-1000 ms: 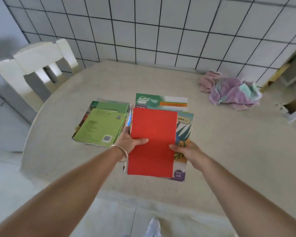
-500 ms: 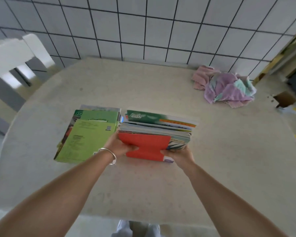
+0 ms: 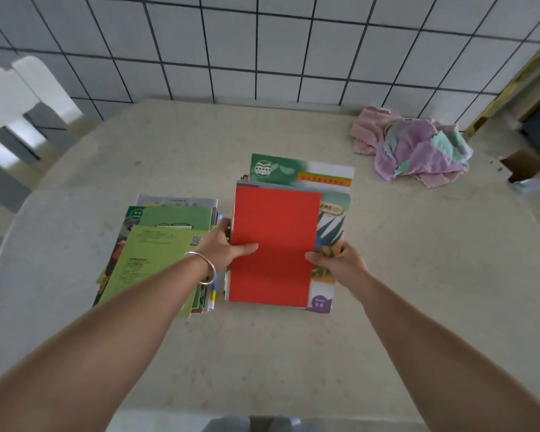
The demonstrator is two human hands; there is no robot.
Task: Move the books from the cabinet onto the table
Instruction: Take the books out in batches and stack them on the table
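Observation:
A pile of books topped by a plain red book (image 3: 275, 244) rests on the beige table (image 3: 418, 275). My left hand (image 3: 223, 249) grips the pile's left edge, thumb on the red cover. On the right edge my right hand (image 3: 332, 265) holds it, thumb on top. A green and white book (image 3: 303, 171) and a leaf-patterned book (image 3: 331, 226) stick out from under the red one. Just to the left lies a second pile of green books (image 3: 159, 251), partly hidden by my left forearm. The cabinet is not in view.
A crumpled pink and purple cloth (image 3: 415, 148) lies at the table's far right. A white chair (image 3: 16, 101) stands at the left beyond the table edge. A tiled wall (image 3: 262, 42) backs the table. A small brown box (image 3: 522, 165) sits at the right edge.
Half a second ago the pile stood tilted up on its near edge between both hands; now it lies flat on the table, red cover up. Both hands still hold its sides.

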